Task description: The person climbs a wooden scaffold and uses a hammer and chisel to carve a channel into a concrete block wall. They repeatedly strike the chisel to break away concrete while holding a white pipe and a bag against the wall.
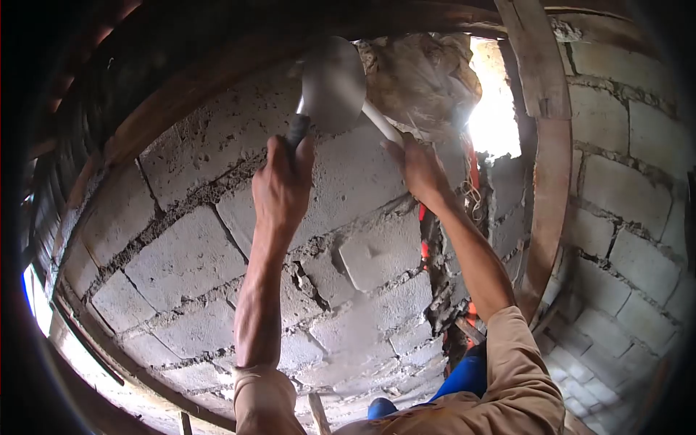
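Both of my arms reach up toward the top of a grey block wall (pixel 319 174). My left hand (pixel 283 185) is closed round a dark handle (pixel 298 130) with a short shiny metal shank, whose upper part is hidden. In front of it is a rounded grey blade (pixel 333 83), blurred and smooth-faced. From the blade's right side a white handle (pixel 382 123) slants down into my right hand (pixel 420 170), its fingers wrapped round the end. A crumpled brownish sheet (pixel 420 80) bulges from the wall top just behind and right of the blade.
Bright light comes through a gap (pixel 496 101) at upper right. Beside it runs a wooden post (pixel 547 188). Orange tubing (pixel 425 232) and loose wires sit in a broken vertical channel. A dark beam (pixel 181 94) crosses overhead, and another block wall (pixel 616 159) stands right.
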Demonstrator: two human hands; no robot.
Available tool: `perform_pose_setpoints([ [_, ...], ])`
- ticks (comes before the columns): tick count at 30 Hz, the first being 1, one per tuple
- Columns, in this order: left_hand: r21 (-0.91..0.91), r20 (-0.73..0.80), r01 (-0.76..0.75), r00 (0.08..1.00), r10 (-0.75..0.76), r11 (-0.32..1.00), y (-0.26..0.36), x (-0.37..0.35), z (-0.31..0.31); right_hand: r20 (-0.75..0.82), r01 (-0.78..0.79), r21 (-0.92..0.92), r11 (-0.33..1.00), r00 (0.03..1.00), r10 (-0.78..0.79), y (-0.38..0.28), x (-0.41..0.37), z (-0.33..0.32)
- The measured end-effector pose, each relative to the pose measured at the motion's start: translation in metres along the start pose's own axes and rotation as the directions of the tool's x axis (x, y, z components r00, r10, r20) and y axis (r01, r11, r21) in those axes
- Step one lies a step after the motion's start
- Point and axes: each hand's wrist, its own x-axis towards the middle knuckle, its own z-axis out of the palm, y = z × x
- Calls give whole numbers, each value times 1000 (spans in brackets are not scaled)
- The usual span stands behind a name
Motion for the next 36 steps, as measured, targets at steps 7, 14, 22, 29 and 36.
perform_pose_setpoints([
  [7, 67, -93, -69, 993, 75, 995, -9, 3, 21, -54, 183, -219, 959, 979, -199, 20, -2, 13],
  [14, -648, -309, -367, 927, 210, 668, -46, -23, 28, -70, 44, -29, 999, 996, -46, 28, 9, 20],
  [22, -48, -268, 25, 963, -37, 999, 5, -17, 19, 54, -59, -188, 980, 996, 71, 22, 9, 16],
  [29, 66, -149, -112, 981, 121, 991, -30, -6, 45, -108, 94, -201, 975, 987, -117, 35, 3, 32],
  [36, -42, -497, -444, 786, 367, 895, -32, -34, 36, -213, 164, -169, 972, 957, -198, 40, 13, 37],
])
